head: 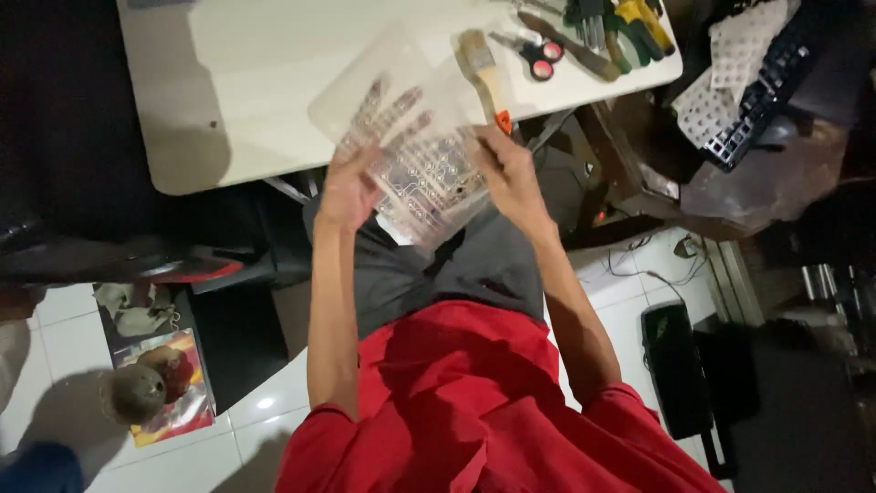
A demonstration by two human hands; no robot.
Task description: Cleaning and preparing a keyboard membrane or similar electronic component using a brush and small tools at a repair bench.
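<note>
I hold a clear flexible plastic sheet (429, 178) with fine printed circuit lines over my lap, at the front edge of a white table (274, 73). My left hand (349, 187) supports the sheet's left side, and its spread fingers show through the plastic. At the sheet's right edge, my right hand (509, 175) grips it. A paintbrush (481, 68) with a wooden handle and an orange end rises from that hand; whether the fingers grip the brush too, I cannot tell.
On the table's right part lie red-handled scissors (538, 55) and several screwdrivers (620, 27). A black keyboard frame (766, 87) and a white dotted sheet (730, 46) sit further right. Cables and a black box (675, 365) lie on the white tiled floor.
</note>
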